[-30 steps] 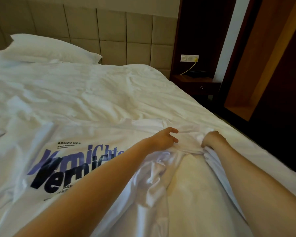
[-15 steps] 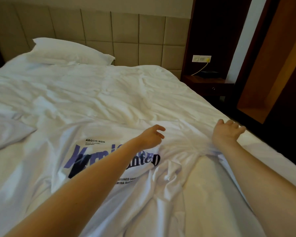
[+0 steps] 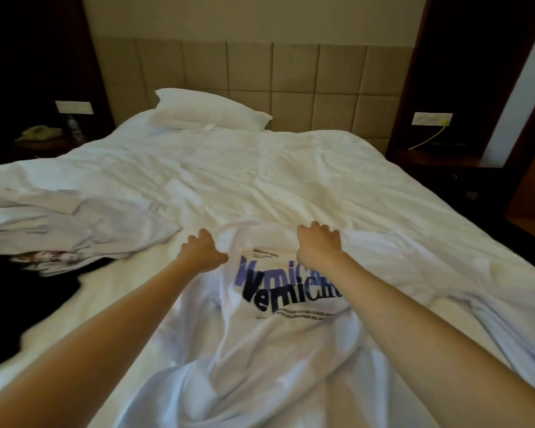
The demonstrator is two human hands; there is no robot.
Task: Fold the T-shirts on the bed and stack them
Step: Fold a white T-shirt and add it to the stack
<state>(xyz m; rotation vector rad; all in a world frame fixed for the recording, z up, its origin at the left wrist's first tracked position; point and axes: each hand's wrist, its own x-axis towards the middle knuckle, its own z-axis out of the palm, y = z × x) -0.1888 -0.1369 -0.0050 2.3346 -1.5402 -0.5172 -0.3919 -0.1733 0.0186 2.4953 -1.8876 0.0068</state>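
A white T-shirt (image 3: 260, 344) with a blue and black print lies crumpled lengthwise on the bed (image 3: 260, 180) in front of me. My left hand (image 3: 202, 251) grips its upper left edge with curled fingers. My right hand (image 3: 318, 244) grips the upper right edge near the collar, fingers curled into the cloth. More white T-shirts (image 3: 68, 223) lie in a loose heap at the left, one with a coloured print showing. A black garment (image 3: 16, 307) lies at the bed's left edge.
A white pillow (image 3: 210, 111) lies against the padded headboard (image 3: 260, 66). Nightstands flank the bed: the left one holds a telephone (image 3: 37, 132) and a bottle, the right has a wall socket (image 3: 431, 118) with a yellow cable. The bed's right edge drops to dark floor.
Both hands let go of the shirt's right side and moved left to its top edge, where they now grip it. My view swung left, bringing the heap of shirts into sight.
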